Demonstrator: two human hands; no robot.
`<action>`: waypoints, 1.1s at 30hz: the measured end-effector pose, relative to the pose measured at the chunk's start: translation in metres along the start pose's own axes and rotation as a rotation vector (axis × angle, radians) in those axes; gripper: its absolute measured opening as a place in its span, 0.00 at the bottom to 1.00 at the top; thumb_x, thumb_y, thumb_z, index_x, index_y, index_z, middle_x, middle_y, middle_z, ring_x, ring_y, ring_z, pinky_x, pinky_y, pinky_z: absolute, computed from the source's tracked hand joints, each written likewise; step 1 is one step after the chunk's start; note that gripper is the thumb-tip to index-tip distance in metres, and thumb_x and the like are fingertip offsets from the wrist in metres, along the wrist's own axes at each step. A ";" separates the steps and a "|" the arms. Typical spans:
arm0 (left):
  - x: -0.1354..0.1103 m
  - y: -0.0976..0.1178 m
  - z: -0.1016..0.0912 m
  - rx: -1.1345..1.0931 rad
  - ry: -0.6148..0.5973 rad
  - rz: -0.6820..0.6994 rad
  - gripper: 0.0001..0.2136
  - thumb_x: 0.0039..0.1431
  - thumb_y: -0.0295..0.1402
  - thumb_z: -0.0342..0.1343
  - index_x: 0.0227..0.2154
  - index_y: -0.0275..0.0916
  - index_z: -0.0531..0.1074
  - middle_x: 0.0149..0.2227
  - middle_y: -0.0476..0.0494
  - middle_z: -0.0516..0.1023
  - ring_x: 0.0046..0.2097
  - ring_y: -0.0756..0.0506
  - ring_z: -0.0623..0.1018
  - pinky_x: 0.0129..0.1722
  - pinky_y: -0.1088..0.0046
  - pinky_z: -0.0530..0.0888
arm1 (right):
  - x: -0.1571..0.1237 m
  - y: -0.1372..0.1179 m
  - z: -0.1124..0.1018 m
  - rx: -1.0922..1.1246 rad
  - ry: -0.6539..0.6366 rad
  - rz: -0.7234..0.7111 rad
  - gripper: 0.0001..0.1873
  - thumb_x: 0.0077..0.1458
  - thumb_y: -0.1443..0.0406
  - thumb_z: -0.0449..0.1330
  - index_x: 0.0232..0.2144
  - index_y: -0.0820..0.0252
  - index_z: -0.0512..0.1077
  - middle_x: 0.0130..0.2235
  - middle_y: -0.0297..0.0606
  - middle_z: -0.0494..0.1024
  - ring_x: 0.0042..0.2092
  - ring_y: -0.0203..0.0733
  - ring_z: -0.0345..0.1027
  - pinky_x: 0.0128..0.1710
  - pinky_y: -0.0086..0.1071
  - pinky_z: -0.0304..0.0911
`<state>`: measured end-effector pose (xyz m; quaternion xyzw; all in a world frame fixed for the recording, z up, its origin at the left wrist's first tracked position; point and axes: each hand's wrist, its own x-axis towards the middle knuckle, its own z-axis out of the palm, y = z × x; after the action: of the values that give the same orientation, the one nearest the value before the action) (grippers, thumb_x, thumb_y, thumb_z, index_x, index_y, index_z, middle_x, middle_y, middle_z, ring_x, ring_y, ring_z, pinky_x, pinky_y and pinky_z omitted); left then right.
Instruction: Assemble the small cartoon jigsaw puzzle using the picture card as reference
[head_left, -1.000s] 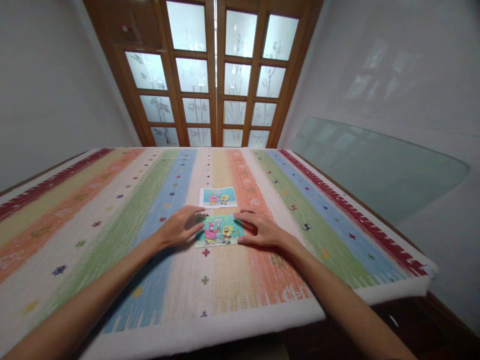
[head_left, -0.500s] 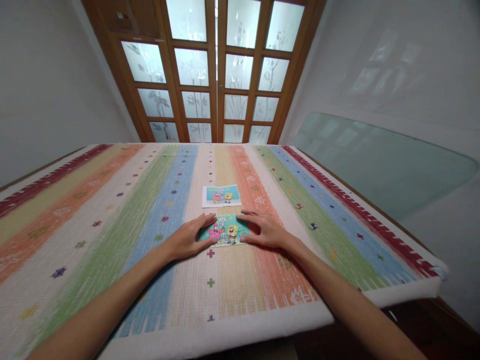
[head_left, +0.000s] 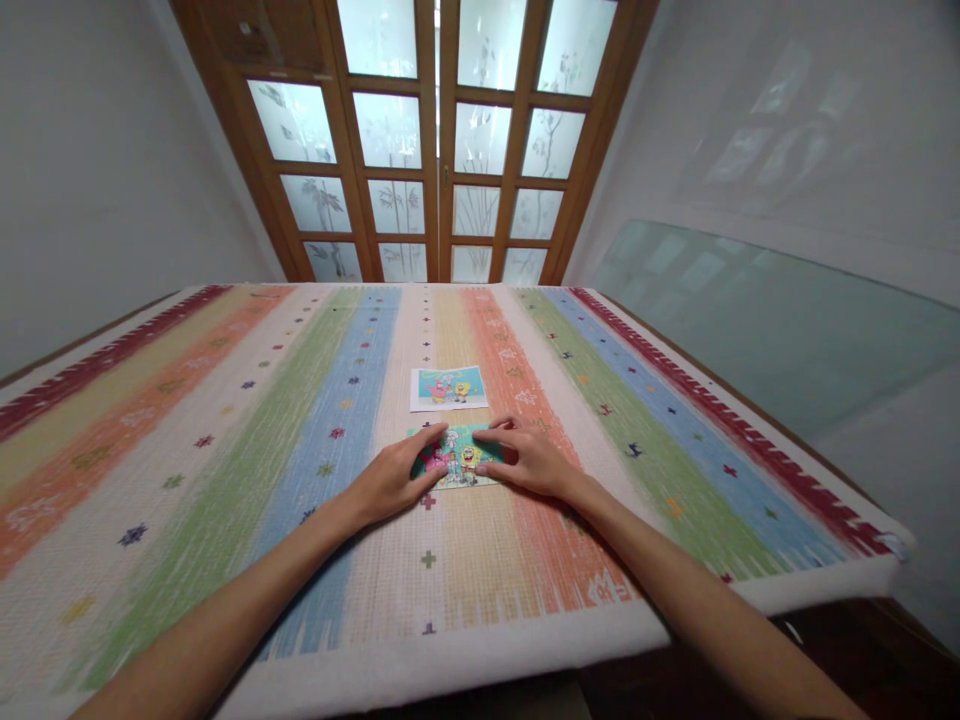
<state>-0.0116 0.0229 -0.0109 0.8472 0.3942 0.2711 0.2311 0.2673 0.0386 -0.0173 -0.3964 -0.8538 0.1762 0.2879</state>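
A small cartoon jigsaw puzzle (head_left: 459, 462), turquoise with a pink and a yellow figure, lies flat on the striped cloth. From the left, my left hand (head_left: 401, 470) reaches over it, thumb and forefinger apart and touching its face. My right hand (head_left: 529, 460) rests on the opposite end, thumb near the lower edge and fingers stretched along the top. Parts of both puzzle ends are hidden under the fingers. Just beyond the puzzle is a printed picture card (head_left: 450, 390) with the same kind of figures and a white border; neither hand touches it.
A striped, patterned cloth (head_left: 225, 480) covers the table, whose white padded front edge (head_left: 465, 665) is close to me. Wooden doors with frosted panes (head_left: 394, 130) stand at the far end. A pale green glass panel (head_left: 750, 310) leans against the right wall.
Both hands have slid inward over the puzzle, thumbs and forefingers now farther in from its ends. The puzzle and card keep about the same places; the view has shifted slightly.
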 end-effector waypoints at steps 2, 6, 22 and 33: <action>0.001 0.002 -0.002 0.000 0.029 0.003 0.27 0.67 0.43 0.53 0.65 0.39 0.62 0.62 0.33 0.73 0.61 0.38 0.76 0.62 0.55 0.71 | 0.001 -0.003 0.000 0.006 -0.010 -0.006 0.27 0.58 0.54 0.69 0.56 0.59 0.77 0.47 0.48 0.76 0.48 0.49 0.73 0.51 0.47 0.71; 0.002 0.004 -0.010 0.016 0.083 -0.003 0.29 0.64 0.43 0.56 0.66 0.40 0.62 0.63 0.32 0.72 0.62 0.35 0.74 0.64 0.50 0.69 | 0.002 -0.009 -0.004 0.025 -0.058 -0.005 0.31 0.59 0.54 0.68 0.61 0.57 0.72 0.49 0.48 0.76 0.51 0.51 0.71 0.50 0.47 0.71; 0.000 -0.014 0.002 0.077 0.002 -0.037 0.35 0.62 0.46 0.59 0.68 0.38 0.58 0.63 0.30 0.72 0.69 0.29 0.64 0.67 0.44 0.63 | 0.004 -0.006 0.001 -0.025 -0.087 -0.005 0.35 0.57 0.51 0.69 0.63 0.58 0.70 0.51 0.51 0.74 0.55 0.54 0.69 0.56 0.51 0.68; 0.005 -0.010 0.002 0.044 -0.002 -0.020 0.35 0.63 0.44 0.59 0.69 0.41 0.55 0.59 0.34 0.77 0.70 0.31 0.62 0.70 0.41 0.55 | 0.005 -0.010 0.001 -0.022 -0.085 -0.001 0.34 0.58 0.54 0.68 0.64 0.55 0.69 0.51 0.49 0.76 0.55 0.55 0.68 0.57 0.54 0.66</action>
<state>-0.0133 0.0323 -0.0170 0.8482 0.4084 0.2592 0.2157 0.2583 0.0359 -0.0109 -0.3914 -0.8673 0.1832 0.2472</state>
